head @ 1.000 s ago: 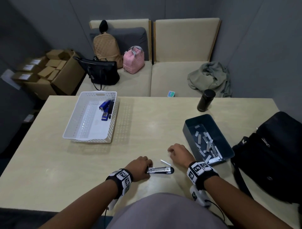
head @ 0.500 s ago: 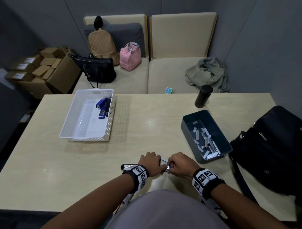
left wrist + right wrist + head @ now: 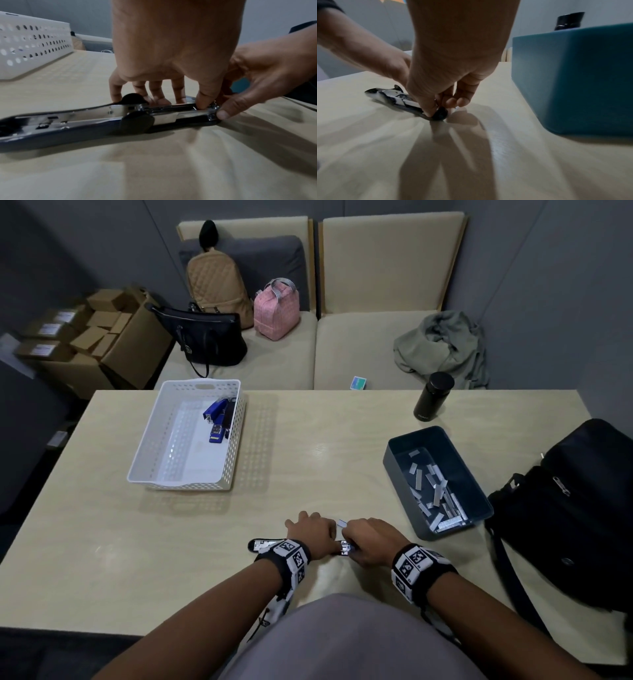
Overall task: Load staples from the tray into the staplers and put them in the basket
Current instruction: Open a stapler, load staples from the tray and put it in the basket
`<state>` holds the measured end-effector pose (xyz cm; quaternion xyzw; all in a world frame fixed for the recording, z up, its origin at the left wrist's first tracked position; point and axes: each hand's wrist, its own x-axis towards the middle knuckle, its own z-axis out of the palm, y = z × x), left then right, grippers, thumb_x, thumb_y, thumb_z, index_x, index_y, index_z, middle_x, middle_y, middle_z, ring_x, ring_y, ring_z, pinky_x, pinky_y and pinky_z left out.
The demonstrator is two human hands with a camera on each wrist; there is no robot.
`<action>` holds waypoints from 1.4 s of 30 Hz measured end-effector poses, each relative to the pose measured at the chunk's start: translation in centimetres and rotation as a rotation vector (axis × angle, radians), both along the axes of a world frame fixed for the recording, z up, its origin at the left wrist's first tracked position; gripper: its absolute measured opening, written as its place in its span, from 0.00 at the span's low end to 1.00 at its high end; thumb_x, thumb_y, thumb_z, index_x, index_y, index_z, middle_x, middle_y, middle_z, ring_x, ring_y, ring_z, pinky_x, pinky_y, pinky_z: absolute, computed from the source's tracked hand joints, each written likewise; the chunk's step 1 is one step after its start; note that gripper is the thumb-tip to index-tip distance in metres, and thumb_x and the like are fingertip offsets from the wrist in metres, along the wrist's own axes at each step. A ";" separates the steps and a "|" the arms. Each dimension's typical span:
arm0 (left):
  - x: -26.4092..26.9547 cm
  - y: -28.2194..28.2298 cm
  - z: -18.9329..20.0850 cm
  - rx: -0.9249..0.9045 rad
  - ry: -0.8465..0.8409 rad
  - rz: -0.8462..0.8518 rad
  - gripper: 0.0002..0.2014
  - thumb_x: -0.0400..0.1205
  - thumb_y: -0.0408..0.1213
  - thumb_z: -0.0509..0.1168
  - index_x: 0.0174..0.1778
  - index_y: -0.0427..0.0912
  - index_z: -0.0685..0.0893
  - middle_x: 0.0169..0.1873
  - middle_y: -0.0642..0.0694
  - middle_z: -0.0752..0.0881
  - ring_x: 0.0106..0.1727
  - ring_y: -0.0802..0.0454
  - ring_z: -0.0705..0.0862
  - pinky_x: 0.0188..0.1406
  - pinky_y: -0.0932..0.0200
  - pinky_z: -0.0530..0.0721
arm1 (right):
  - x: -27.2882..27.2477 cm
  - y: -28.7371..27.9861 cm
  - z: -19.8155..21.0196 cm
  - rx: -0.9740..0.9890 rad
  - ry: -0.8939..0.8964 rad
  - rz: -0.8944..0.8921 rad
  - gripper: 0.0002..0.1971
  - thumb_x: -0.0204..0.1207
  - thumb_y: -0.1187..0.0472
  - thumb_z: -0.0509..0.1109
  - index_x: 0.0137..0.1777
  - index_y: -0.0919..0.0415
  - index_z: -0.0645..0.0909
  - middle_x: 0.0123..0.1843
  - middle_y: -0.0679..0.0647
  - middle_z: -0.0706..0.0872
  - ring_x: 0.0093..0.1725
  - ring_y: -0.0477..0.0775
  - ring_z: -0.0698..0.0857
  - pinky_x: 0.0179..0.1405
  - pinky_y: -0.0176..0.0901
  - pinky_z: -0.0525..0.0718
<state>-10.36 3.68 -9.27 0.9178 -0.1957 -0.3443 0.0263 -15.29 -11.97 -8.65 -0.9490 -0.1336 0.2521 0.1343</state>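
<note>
1. An opened stapler (image 3: 109, 119) lies flat on the table (image 3: 171, 559), near the front edge, with its metal magazine channel facing up
2. The left hand (image 3: 313, 534) is placed over the middle of the stapler; its fingers (image 3: 155, 93) curl down behind the body and its thumb presses into the channel, so the hand grips the stapler
3. The right hand (image 3: 368, 539) is at the stapler's right end, touching the left hand; thumb and forefinger pinch the end of the stapler
4. A single strip of staples (image 3: 342, 523) lies on the table just beyond the two hands
5. The grey tray (image 3: 397, 470) stands to the right of the hands, near but apart from them; it contains many loose staple strips (image 3: 435, 491), too jumbled for an exact count
6. The white basket (image 3: 164, 440) stands well apart on the left far side of the table; it contains two staplers, one blue stapler (image 3: 216, 419) and one dark stapler (image 3: 230, 414), lying side by side against the right wall
7. One black bottle (image 3: 433, 400) stands upright beyond the tray; one black bag (image 3: 575, 525) rests on the table's right edge
</note>
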 end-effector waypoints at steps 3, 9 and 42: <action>0.4 0.2 0.2 -0.005 0.026 -0.021 0.11 0.75 0.54 0.66 0.49 0.54 0.83 0.59 0.47 0.82 0.67 0.42 0.73 0.62 0.38 0.69 | 0.2 1.2 0.0 0.030 -0.016 0.052 0.14 0.72 0.51 0.72 0.50 0.60 0.79 0.51 0.58 0.81 0.46 0.63 0.83 0.38 0.48 0.72; 0.5 0.4 0.6 0.004 0.033 -0.042 0.11 0.77 0.53 0.66 0.50 0.52 0.84 0.59 0.45 0.82 0.67 0.42 0.74 0.65 0.37 0.70 | 1.0 2.4 -0.3 -0.028 0.012 -0.024 0.12 0.74 0.55 0.71 0.48 0.65 0.81 0.51 0.63 0.85 0.49 0.66 0.86 0.39 0.47 0.72; 1.1 7.4 -2.2 -0.248 -0.030 0.197 0.11 0.73 0.53 0.70 0.45 0.52 0.83 0.51 0.48 0.76 0.58 0.46 0.72 0.53 0.49 0.66 | 2.5 -0.8 -1.8 0.096 0.043 -0.393 0.15 0.67 0.51 0.78 0.49 0.56 0.82 0.47 0.51 0.81 0.47 0.52 0.80 0.47 0.48 0.82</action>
